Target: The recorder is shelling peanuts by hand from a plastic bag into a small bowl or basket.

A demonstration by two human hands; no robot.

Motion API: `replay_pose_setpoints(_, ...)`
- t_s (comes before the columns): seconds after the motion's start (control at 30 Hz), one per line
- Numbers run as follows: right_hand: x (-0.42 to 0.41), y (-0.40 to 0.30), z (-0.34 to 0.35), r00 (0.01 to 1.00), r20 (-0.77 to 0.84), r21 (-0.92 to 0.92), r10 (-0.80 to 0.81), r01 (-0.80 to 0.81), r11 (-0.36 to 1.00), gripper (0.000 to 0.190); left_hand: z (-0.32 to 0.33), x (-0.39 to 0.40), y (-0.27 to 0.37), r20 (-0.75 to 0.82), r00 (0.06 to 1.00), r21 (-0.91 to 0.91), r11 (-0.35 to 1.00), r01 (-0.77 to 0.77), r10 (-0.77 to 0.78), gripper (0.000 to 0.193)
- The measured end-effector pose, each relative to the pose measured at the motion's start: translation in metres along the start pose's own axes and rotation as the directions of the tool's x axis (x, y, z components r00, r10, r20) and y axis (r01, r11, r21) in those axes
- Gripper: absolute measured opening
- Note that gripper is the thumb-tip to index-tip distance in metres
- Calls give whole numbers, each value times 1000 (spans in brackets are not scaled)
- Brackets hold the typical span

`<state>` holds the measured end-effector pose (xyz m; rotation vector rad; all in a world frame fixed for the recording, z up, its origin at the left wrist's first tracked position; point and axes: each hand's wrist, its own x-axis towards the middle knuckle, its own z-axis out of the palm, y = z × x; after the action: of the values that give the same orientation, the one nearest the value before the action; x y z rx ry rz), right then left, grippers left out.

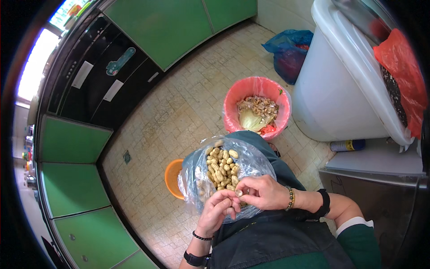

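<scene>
A clear plastic bag [258, 163] of unshelled peanuts [220, 169] lies on my lap, its mouth spread wide. Over its near edge my two hands meet. Between the thumb and index finger of my right hand [267, 193] is a small peanut shell piece [239, 193], its pale hollow inside facing up. My left hand [218, 210] has its fingers curled, with the fingertips against or right beside that piece. Whether anything sits within the left fingers is hidden.
Beyond my knee stands a lined red bin [231, 101] holding shells and a leafy scrap. An orange basin [173, 178] is partly under the bag. To the right are a large white tub [336, 84], a blue bag [289, 55] and a spray can [347, 145]. Green cabinets [74, 188] line the left.
</scene>
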<state>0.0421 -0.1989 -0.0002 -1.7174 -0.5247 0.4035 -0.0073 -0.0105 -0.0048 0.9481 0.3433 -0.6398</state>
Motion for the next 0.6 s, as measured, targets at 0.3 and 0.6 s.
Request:
replay_pose_setpoints(0.3, -1, 8, 5, 971, 41, -265, -236, 238, 934, 15, -2, 3, -8, 2, 998, 61, 996, 70, -70, 27)
replay_pose_setpoints(0.6, -2, -5, 4, 983, 28, -128, -180, 182, 975, 19, 2, -2, -9, 110, 994, 103, 995, -4, -8, 22)
